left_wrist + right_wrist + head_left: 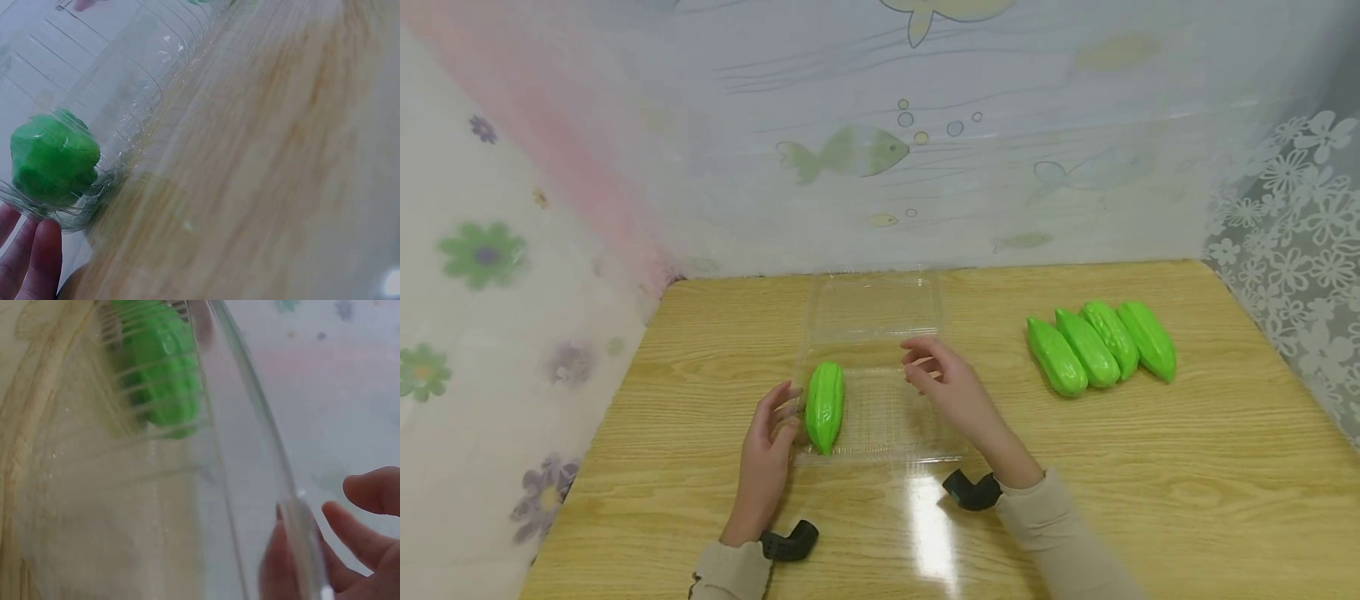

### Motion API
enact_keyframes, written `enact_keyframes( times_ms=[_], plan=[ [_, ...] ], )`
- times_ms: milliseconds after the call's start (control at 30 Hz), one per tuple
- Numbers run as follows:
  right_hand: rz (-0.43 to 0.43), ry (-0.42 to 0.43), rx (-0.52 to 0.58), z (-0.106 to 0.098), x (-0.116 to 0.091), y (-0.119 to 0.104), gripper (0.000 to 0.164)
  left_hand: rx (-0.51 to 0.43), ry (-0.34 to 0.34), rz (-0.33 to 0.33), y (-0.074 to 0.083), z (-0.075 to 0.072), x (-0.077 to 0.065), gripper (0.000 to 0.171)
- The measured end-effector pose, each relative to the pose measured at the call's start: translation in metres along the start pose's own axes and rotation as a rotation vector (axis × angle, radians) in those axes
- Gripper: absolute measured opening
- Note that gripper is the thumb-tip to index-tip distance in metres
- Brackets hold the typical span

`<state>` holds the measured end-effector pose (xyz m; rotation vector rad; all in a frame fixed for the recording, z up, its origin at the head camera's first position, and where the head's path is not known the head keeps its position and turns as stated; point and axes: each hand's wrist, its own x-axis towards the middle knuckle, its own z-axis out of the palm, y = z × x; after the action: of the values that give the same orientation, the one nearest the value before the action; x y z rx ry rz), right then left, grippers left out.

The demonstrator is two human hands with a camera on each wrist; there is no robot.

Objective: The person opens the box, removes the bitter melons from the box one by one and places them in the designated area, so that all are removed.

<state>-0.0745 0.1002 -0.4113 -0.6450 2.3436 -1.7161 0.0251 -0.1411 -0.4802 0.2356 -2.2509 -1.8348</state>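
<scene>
A clear plastic clamshell box [887, 417] lies on the table with its lid [876, 304] folded back towards the wall. Inside, along the left side, is a glossy bright green ridged toy vegetable [825, 408], pointed at its near end. My left hand [769, 437] is at the box's left wall beside this vegetable, and its fingertips [47, 244] meet the clear plastic in the left wrist view. Over the right part of the box hovers my right hand [951, 383], fingers loosely bent with nothing between them; the right wrist view shows its thumb and fingers [362, 537] spread near the box's rim.
Several similar green toy vegetables [1097, 346] lie side by side on the wooden table [1187, 467] to the right of the box, some smooth, one bumpy. A patterned wall sheet [850, 208] borders the table's far edge. Black wrist devices [973, 490] sit below both hands.
</scene>
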Motion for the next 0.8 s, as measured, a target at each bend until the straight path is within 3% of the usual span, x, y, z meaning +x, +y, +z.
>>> enact_keyframes(
  times_ms=[333,800],
  plan=[
    [0.015,-0.009,-0.048,0.016,-0.002,-0.002,0.035,-0.008,0.005,-0.013,0.022,-0.001,-0.006,0.045],
    [0.055,-0.061,-0.058,0.037,-0.002,-0.002,0.044,0.01,0.0,-0.035,0.024,0.0,-0.005,0.045]
  ],
)
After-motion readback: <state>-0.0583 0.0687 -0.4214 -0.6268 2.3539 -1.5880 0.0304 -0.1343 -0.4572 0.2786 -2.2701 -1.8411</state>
